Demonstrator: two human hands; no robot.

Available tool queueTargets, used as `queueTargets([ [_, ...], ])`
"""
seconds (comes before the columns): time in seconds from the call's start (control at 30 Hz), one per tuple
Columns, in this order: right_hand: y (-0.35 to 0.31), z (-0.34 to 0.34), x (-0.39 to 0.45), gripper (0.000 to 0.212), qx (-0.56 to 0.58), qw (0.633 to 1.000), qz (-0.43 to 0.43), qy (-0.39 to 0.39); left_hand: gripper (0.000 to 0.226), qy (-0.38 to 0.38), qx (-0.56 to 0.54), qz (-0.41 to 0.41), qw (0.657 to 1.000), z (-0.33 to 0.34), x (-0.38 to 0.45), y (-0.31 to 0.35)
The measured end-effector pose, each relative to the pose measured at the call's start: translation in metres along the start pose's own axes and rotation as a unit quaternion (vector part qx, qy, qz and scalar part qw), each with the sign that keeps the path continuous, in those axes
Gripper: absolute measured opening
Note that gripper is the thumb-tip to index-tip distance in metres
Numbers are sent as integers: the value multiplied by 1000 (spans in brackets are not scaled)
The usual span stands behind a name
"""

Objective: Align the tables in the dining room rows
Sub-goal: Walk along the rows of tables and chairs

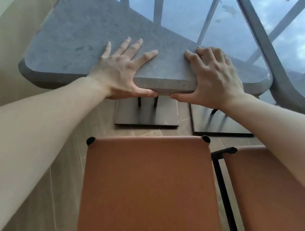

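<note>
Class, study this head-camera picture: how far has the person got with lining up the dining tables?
Done: nothing visibly finished; only one grey stone-look table top is fully in view. In hand: the left hand and right hand both grip its near edge, fingers on top, thumbs underneath. Left: two dark flat base plates sit side by side on the floor at differing angles, so squaring up seems to remain. The row cannot be seen.

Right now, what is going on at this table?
A person grips the near edge of a grey stone-look table with both hands. The left hand lies spread on top, the right hand has its fingers curled, and both thumbs are under the edge. Two orange chairs stand just below.
</note>
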State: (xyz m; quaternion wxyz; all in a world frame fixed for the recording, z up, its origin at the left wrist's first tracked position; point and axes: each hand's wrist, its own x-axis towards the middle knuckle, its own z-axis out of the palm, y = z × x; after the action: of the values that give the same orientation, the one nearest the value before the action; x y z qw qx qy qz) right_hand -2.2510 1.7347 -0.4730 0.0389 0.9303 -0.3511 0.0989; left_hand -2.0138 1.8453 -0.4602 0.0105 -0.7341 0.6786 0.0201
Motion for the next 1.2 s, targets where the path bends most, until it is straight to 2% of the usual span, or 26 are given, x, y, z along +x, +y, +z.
queueTargets([
  [0.1,-1,-2,-2,120,17,1000,18,-11,112,-11,-34,-21,999,-5,-3,4],
  [0.2,0,-5,-5,121,25,999,23,-23,96,-6,-101,-112,989,-10,6,32],
  [0.3,0,-9,-8,122,47,997,27,-48,85,0,-33,-203,979,1,19,72],
  [0.4,7,-14,-17,113,84,994,9,-70,78,37,-21,-230,972,5,23,80],
  [0.47,22,-21,-25,100,95,991,-19,-96,76,36,-23,-234,971,5,22,78],
  [0.57,50,-38,-37,91,63,986,-72,-135,77,0,-16,-256,966,-5,28,86],
  [0.7,101,-63,-56,80,-4,986,-105,-132,94,-96,-39,-362,926,-41,67,132],
  [0.73,121,-65,-62,78,-16,988,-89,-124,89,-89,-45,-344,934,-40,75,153],
  [0.8,159,-63,-76,81,-13,991,-25,-131,62,-5,-51,-197,979,-13,81,200],
  [0.83,174,-60,-84,84,4,990,8,-143,54,39,-62,-129,989,0,78,218],
  [0.87,185,-55,-90,86,26,988,30,-149,52,66,-81,-97,990,8,74,228],
  [0.97,197,-42,-95,90,72,989,40,-119,54,97,-87,-120,984,9,76,223],
  [1.1,200,-42,-95,91,91,989,41,-108,51,-3,-33,-193,981,-4,98,254],
  [1.2,201,-42,-95,90,109,987,34,-111,51,-39,5,-238,970,-14,112,278],
])
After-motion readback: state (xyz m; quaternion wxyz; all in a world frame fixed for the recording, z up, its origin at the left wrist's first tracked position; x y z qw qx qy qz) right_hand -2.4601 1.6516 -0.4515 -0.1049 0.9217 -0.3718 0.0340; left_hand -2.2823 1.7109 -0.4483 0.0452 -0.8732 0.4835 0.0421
